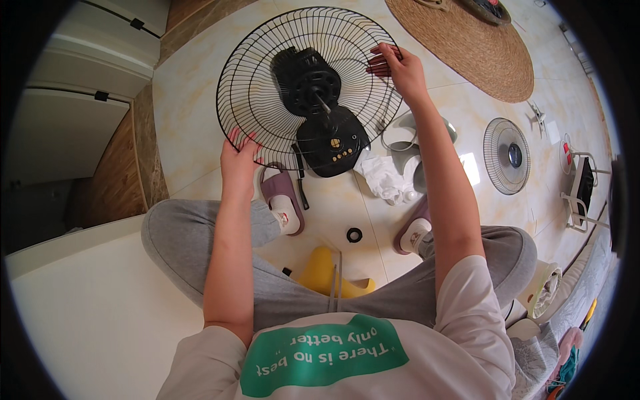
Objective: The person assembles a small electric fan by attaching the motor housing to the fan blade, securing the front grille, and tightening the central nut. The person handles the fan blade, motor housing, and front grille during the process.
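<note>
"Sweatpants (179,239) come first, grey over your bent knees, with a yellow plastic object (318,270) between them, its kind unclear."

"And a black ring (349,235) lies on the tiles (365,205) just past it, between your purple slippers (280,187)."

"How are your hands gripping?"

"Your left hand (239,160) holds the near left rim of a black wire fan grille (257,83) between thumb and fingers; your right hand (405,72) has fingers behind the wires at the right rim. How hard they press, I cannot tell."

"Where is that grille, then?"

"Out in front of you, over the fan's black motor housing (307,80) and its base (321,150) with yellow buttons (336,143), both seen through the wires."

"A crumpled white plastic bag (383,177) lies just right of the base, a second round grille (497,147) rests farther right on the floor, and a woven straw mat (467,50) is farthest off"
</note>
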The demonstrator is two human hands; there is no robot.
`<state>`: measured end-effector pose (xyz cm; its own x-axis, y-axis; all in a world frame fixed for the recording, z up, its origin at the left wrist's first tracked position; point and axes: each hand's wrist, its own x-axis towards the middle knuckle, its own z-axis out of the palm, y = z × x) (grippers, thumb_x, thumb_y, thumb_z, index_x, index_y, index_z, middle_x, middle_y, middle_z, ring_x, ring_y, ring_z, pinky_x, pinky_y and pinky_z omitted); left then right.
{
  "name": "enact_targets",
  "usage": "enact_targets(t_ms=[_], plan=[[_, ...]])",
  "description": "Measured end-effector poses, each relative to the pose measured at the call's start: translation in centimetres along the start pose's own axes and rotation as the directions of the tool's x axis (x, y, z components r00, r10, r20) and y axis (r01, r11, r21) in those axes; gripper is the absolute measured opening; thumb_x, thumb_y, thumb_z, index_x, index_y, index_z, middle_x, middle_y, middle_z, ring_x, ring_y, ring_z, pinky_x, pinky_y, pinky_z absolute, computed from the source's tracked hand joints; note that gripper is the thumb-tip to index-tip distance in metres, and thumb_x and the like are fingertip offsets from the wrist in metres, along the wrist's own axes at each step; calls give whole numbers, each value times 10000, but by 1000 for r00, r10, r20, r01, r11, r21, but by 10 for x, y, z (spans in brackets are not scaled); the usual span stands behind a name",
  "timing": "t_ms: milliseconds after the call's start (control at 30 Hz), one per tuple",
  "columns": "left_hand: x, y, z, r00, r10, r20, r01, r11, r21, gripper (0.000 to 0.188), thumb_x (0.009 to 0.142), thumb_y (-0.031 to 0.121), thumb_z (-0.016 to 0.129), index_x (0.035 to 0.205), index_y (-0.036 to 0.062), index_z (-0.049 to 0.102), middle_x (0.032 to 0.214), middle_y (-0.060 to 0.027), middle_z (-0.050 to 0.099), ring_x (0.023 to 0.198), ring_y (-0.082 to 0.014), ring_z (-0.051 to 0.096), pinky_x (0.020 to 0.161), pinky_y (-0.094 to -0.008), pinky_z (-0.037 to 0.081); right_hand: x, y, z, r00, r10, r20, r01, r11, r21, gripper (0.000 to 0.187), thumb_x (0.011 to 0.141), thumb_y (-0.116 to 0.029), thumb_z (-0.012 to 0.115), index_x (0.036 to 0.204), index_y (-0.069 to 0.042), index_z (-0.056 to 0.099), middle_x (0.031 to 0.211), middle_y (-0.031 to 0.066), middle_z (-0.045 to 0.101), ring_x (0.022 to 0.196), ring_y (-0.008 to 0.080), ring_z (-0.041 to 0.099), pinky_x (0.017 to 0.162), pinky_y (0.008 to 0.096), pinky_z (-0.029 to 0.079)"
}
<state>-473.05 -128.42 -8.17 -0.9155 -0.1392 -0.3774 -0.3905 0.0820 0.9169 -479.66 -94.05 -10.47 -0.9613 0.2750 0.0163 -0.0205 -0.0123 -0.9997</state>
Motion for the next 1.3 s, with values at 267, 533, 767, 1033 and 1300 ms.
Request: enact_targets(t_ms=[267,533,767,1033,1300], plan=[[66,79,-21,984,171,-45,-173,984,-42,626,984,430,417,1483,70,304,1390,-108,506,1204,-208,511,978,-385,390,8,10,2,1000,3,11,-4,995,95,359,993,-320,543,1005,18,664,833,112,702,731,192,710,643,279,552],[213,98,34,586,-355,729,228,935,272,684,912,634,467,1464,236,404,1482,79,387,1392,-247,208,1095,-589,162,22,1,9,997,67,-23,-65,993,103,314,989,-261,561,1008,39,654,805,100,689,684,180,695,617,267,546],[222,87,52,489,-231,842,67,971,228,451,943,284,604,1370,183,501,1338,41,514,1195,-167,480,944,-506,438,10,6,5,996,90,-1,-90,993,76,301,984,-247,572,987,43,655,772,94,688,646,175,688,611,278,555],[190,84,55,577,-137,805,-145,953,266,507,878,187,711,1346,171,517,1236,28,594,1132,-140,567,901,-410,518,-32,8,-2,986,-41,-161,40,999,-7,323,987,-254,562,990,51,668,789,106,706,701,168,702,654,268,540],[181,95,62,598,-218,772,-75,943,324,503,897,186,690,1364,166,505,1257,8,595,1139,-151,573,927,-391,518,-25,-21,1,978,-141,-151,87,943,-320,316,987,-248,565,1005,52,660,813,101,707,705,164,697,659,263,543]])
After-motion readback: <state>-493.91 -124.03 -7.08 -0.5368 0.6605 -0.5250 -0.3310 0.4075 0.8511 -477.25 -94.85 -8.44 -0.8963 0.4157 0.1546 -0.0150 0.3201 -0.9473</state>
